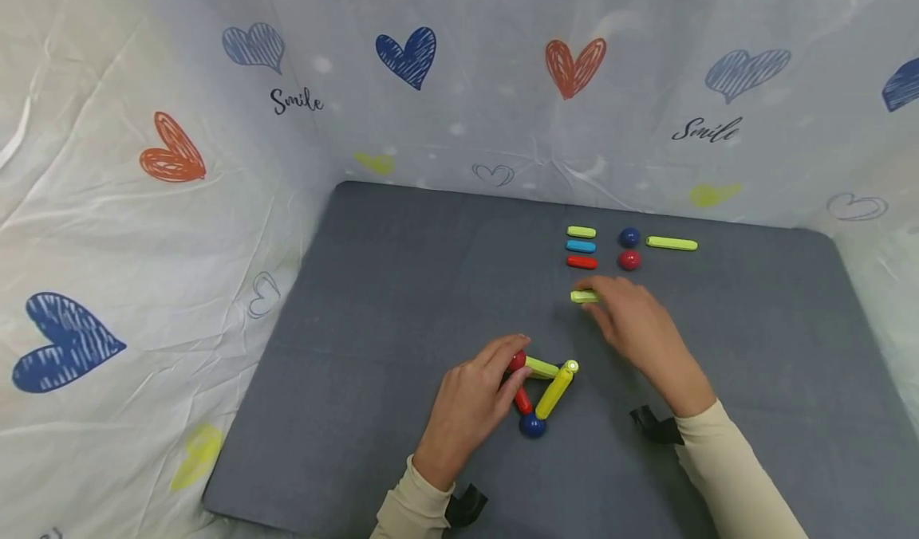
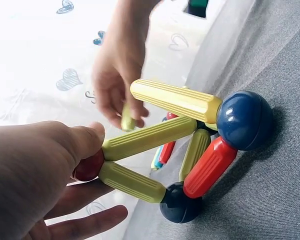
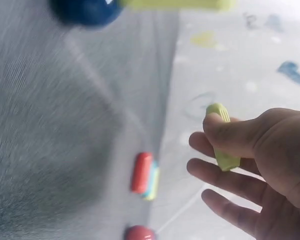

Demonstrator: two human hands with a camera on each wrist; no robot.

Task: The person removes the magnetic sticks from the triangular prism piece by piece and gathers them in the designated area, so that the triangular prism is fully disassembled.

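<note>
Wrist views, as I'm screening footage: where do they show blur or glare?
Right wrist: the grey table is streaked with blur, the loose red rod soft-edged; left wrist: the backdrop is washed out near white, and the upper blue ball carries bright highlights.

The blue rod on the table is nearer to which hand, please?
Right. In the head view, the right hand is close below the blue rod and slightly right of it; the left hand is farther below, to its left.

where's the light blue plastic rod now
In the head view, the light-blue plastic rod lies right of centre on the grey tabletop, between a short yellow-green plastic rod and a short red plastic rod.
</note>
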